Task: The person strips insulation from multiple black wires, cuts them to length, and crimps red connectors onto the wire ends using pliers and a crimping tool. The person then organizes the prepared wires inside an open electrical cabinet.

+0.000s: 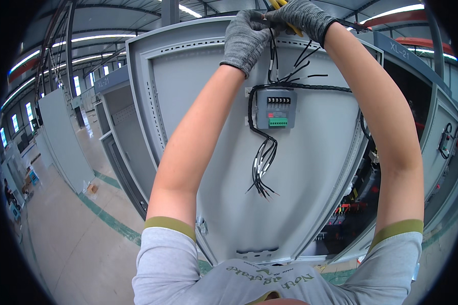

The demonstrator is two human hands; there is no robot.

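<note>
Both my hands wear grey knit gloves and are raised at the top edge of a grey cabinet door (208, 137). My right hand (305, 21) is closed around a yellow-handled hand tool (293, 29), which looks like pliers; its jaws are hard to make out. Just left of it, my left hand (247, 40) pinches a thin black wire (272, 51) that rises from the bundle below. Beneath the hands, a grey module (277, 109) with a green terminal block is fixed to the door. Several loose black wire ends (303, 63) fan out above it.
A wrapped black harness (315, 87) runs right along the door; its lower branch ends in hanging stripped wires (262, 178). An open cabinet with wired components (341, 218) stands to the right. More grey cabinets (118, 122) and a green floor line (107, 216) lie left.
</note>
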